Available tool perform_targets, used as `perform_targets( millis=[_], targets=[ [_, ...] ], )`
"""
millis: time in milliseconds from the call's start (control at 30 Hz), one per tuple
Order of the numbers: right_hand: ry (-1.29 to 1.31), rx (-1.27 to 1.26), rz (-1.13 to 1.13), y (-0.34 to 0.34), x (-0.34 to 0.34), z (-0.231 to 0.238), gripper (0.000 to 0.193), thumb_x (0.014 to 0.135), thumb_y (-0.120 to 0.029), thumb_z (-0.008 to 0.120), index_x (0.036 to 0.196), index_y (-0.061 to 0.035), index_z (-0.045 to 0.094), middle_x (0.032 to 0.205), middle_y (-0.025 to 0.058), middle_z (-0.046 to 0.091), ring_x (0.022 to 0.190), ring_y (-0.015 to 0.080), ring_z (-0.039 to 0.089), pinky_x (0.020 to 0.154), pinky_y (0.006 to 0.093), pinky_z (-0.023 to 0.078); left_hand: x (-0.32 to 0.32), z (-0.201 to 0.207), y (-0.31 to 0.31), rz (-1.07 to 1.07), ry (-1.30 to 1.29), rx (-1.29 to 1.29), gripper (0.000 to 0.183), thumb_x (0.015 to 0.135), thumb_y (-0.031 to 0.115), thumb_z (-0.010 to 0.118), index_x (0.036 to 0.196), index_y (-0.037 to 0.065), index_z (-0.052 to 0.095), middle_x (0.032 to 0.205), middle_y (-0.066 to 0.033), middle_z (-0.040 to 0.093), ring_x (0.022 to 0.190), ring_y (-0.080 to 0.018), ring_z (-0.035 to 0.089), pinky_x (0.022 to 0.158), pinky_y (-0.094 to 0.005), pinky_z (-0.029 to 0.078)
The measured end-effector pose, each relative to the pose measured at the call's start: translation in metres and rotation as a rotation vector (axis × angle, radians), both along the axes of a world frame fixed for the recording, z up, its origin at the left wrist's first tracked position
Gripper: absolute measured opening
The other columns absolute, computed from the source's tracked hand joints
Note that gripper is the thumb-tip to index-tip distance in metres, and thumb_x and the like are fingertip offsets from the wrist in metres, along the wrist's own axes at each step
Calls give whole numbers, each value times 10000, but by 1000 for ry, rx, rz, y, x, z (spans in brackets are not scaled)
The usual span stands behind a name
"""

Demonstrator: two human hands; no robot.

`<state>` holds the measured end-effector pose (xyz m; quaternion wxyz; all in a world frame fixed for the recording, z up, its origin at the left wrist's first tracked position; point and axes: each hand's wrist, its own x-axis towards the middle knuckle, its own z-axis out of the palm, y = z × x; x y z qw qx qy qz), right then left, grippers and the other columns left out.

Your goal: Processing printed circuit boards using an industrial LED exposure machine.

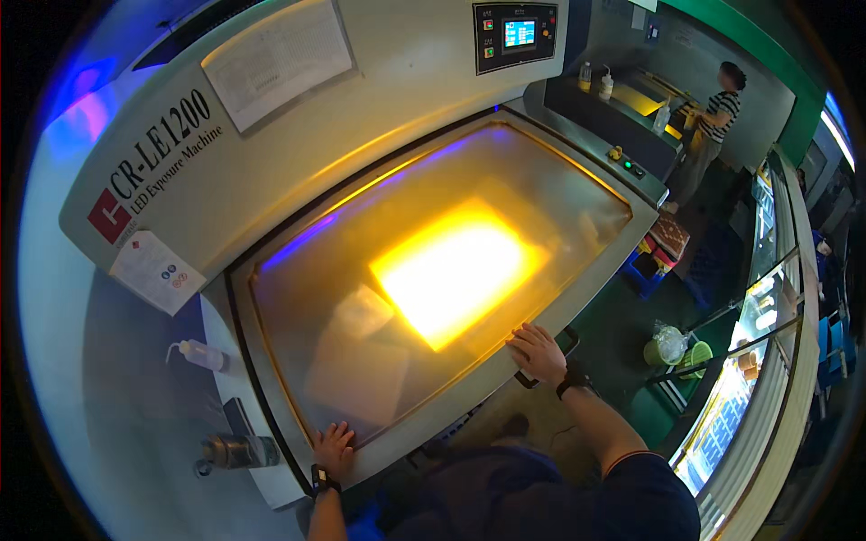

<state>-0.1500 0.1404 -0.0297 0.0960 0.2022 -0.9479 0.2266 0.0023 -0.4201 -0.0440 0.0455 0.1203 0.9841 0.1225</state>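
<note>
My left hand [335, 449] lies at the near left corner of a wide framed panel, its fingers spread on the pale frame [397, 444]. Further right, my right hand [541, 353] rests palm down on the same front edge, fingers stretched out, beside a dark handle [569, 341]. Neither hand holds anything. Between and beyond them is the cloudy, see-through panel surface [298, 343] of a large grey machine [397, 81]. A bright yellow-white rectangle of light [460, 270] glows in its middle.
A control panel [516, 36] with a small screen is on the machine's upper front. At left are a white squeeze bottle [200, 354] and a metal fitting [236, 450]. A person [719, 113] stands at a far-right bench; green bins [695, 359] and a lit glass-sided bench [726, 419] are to the right.
</note>
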Motion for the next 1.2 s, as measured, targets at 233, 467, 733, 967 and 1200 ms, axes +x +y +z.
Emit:
perform_targets(
  millis=[233, 467, 733, 967, 1200],
  targets=[
    [3, 34, 12, 5, -11, 0, 366, 902, -259, 611, 1261, -186, 607, 1348, 78, 554, 1350, 298, 431, 1148, 456, 301, -8, 9, 12, 6, 98, 87, 597, 990, 501, 261, 1199, 103, 655, 1359, -149, 572, 1285, -387, 493, 1063, -618, 286],
    [29, 17, 16, 4, -11, -2, 364, 894, -260, 624, 1250, -184, 612, 1338, 79, 561, 1344, 301, 437, 1144, 459, 307, -6, 4, 9, 57, 93, 131, 483, 968, 466, 378, 1215, 156, 653, 1384, -104, 566, 1322, -351, 475, 1107, -629, 249],
    [14, 7, 20, 2, -11, 4, 341, 911, -270, 613, 1240, -183, 624, 1334, 81, 567, 1340, 299, 443, 1141, 458, 309, -5, -4, 4, 39, 103, 113, 470, 962, 472, 401, 1189, 167, 677, 1368, -79, 584, 1314, -333, 487, 1100, -622, 256],
    [42, 36, 4, 3, -10, 1, 346, 903, -276, 616, 1239, -195, 622, 1314, 69, 580, 1323, 295, 463, 1123, 459, 336, -5, 1, 8, 53, 116, 135, 477, 965, 492, 393, 1185, 178, 677, 1362, -70, 589, 1314, -318, 489, 1096, -620, 262],
    [25, 38, 11, 2, -9, 4, 358, 896, -263, 613, 1247, -192, 614, 1329, 68, 568, 1335, 292, 450, 1126, 466, 331, -2, -7, 5, 52, 131, 128, 454, 969, 467, 391, 1181, 184, 675, 1358, -72, 593, 1305, -318, 501, 1096, -622, 265]
  ],
)
